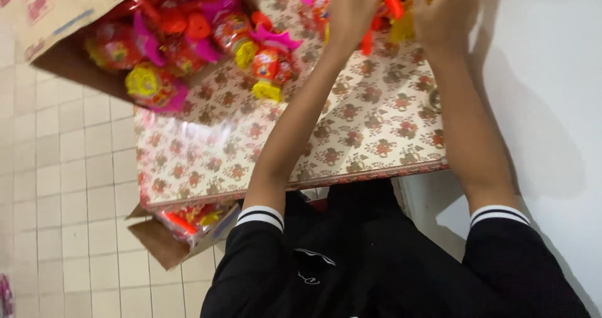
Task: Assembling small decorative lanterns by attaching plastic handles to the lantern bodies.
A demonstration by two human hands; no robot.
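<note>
Both my arms reach forward over a table with a flowered cloth (351, 136). My left hand (350, 7) and my right hand (448, 10) close together around a bunch of bright wrapped toys (392, 1) in red, pink and yellow at the table's far edge. The top of the frame cuts off the fingertips and most of the bunch. My sleeves are black with white striped cuffs.
A tilted cardboard box (59, 17) at the upper left spills many colourful wrapped toys (188, 42) onto the table. A smaller cardboard box (169, 246) with more toys sits below the table's near edge. Tiled floor lies left, a white wall right.
</note>
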